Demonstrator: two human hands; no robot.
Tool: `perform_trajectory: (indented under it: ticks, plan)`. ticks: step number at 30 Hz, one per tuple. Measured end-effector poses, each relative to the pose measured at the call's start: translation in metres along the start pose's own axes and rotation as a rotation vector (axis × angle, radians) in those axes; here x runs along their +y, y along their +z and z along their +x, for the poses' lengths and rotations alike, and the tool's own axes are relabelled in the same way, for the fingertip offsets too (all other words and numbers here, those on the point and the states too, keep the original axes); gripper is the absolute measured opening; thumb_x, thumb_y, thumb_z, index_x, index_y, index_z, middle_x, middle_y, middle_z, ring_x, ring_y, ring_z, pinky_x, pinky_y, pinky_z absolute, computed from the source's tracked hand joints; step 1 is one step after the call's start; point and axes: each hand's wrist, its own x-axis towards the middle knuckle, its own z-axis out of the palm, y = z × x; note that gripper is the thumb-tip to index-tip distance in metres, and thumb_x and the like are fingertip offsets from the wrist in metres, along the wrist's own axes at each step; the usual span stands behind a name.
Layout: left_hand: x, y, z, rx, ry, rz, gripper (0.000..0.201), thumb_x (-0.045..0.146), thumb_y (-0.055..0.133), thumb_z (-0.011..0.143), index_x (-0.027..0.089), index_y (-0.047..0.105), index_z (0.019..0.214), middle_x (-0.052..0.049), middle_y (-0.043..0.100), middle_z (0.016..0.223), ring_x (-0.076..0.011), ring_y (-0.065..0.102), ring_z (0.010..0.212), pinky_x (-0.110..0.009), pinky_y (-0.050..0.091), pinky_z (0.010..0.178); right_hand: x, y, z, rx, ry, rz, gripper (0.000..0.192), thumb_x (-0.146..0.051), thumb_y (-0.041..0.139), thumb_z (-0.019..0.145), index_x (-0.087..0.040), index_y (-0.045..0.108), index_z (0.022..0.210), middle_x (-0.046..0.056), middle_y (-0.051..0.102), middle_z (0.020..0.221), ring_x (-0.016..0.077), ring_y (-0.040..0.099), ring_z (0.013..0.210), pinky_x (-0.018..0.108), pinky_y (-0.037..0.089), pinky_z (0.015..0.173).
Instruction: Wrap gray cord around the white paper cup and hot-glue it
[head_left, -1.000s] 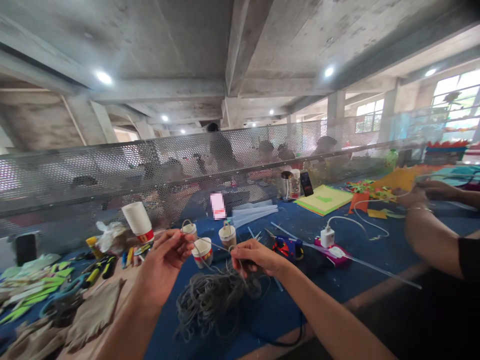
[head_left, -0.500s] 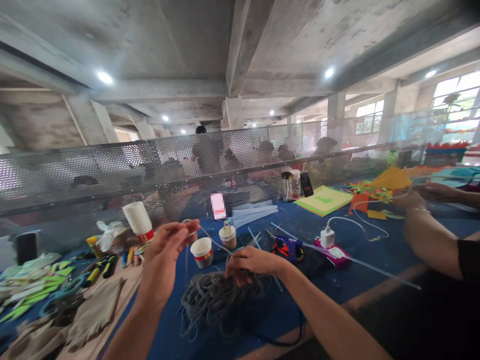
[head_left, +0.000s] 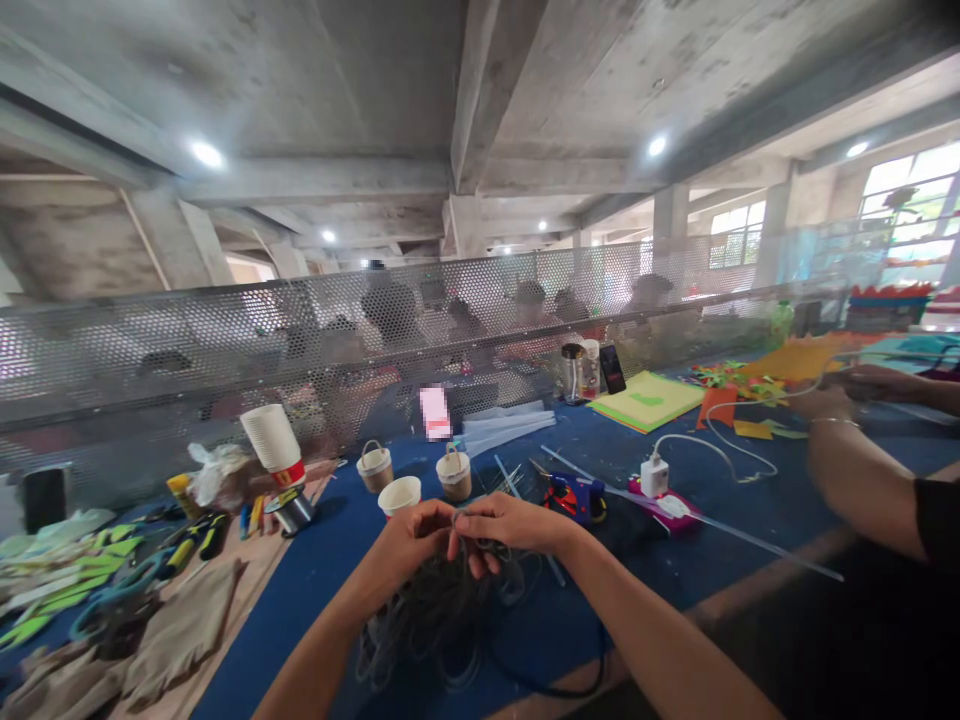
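Above a loose tangle of grey cord (head_left: 420, 625), my two hands meet with their fingertips close together. My left hand (head_left: 409, 545) is closed in a pinch on the cord. My right hand (head_left: 514, 525) also grips the cord, its fingers bent over it; the exact hold is partly hidden. Just behind my left hand stands a white paper cup (head_left: 400, 492), its lower part covered by the hand. Two small brown-wrapped cups with looped handles, one at the left (head_left: 375, 470) and one at the right (head_left: 454, 478), stand farther back.
A blue and red glue gun (head_left: 574, 497) lies right of my hands, near a purple power strip (head_left: 667, 508) with a white charger. Stacked paper cups (head_left: 274, 445), a wire spool (head_left: 292, 510), gloves (head_left: 184, 630) and cutting tools are at left. A co-worker's arms (head_left: 862, 470) reach in from the right.
My left hand has come down and right from its raised position, meeting my right hand. The stretch of cord between them has shortened. The left brown-wrapped cup is now uncovered.
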Motion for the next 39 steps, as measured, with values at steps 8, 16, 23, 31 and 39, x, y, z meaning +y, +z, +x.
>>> perform_trajectory:
  ticks: [8,16,23,31,39]
  plan:
    - [0.014,0.001,-0.007,0.249,-0.009,-0.241,0.013,0.029,0.067,0.080,0.017,0.065,0.077,-0.004,0.069,0.089,-0.0128,0.057,0.059,-0.025,0.044,0.058,0.003,0.001,0.001,0.008,0.031,0.004,0.039,-0.050,0.054,0.091,-0.013,0.065,0.096,0.000,0.064,0.069,0.0081,0.055,0.052,0.020,0.044,0.055]
    - [0.018,-0.004,-0.013,0.349,0.057,-0.596,0.014,0.026,0.069,0.079,0.017,0.060,0.085,-0.005,0.072,0.086,-0.0166,0.066,0.069,-0.028,0.050,0.068,0.009,-0.002,0.002,0.299,-0.142,-0.334,0.067,-0.034,0.081,0.069,-0.019,0.052,0.128,0.008,0.058,0.121,0.0207,0.057,0.107,0.032,0.045,0.091]
    - [0.012,-0.007,-0.013,0.429,0.085,-0.644,0.015,0.025,0.070,0.079,0.018,0.059,0.086,-0.004,0.072,0.081,-0.0143,0.065,0.069,-0.024,0.050,0.065,0.014,0.006,0.007,0.432,-0.039,-0.496,0.040,-0.042,0.075,0.073,-0.018,0.062,0.102,0.003,0.067,0.094,0.0184,0.061,0.086,0.028,0.045,0.077]
    - [0.018,-0.018,-0.020,0.566,0.226,-0.672,0.014,0.023,0.071,0.079,0.019,0.060,0.086,-0.003,0.073,0.080,-0.0127,0.064,0.066,-0.023,0.052,0.064,0.027,0.006,0.009,0.208,0.125,-0.855,0.026,-0.026,0.064,0.071,-0.020,0.070,0.096,-0.001,0.066,0.074,0.0145,0.056,0.064,0.021,0.034,0.054]
    - [0.020,-0.030,-0.023,0.784,0.361,-0.492,0.010,0.022,0.072,0.077,0.019,0.064,0.084,0.002,0.069,0.084,-0.0084,0.060,0.065,-0.018,0.048,0.062,0.022,-0.005,0.001,0.094,0.008,-0.841,0.029,-0.027,0.073,0.066,-0.017,0.071,0.093,0.005,0.065,0.096,0.0194,0.059,0.085,0.025,0.045,0.072]
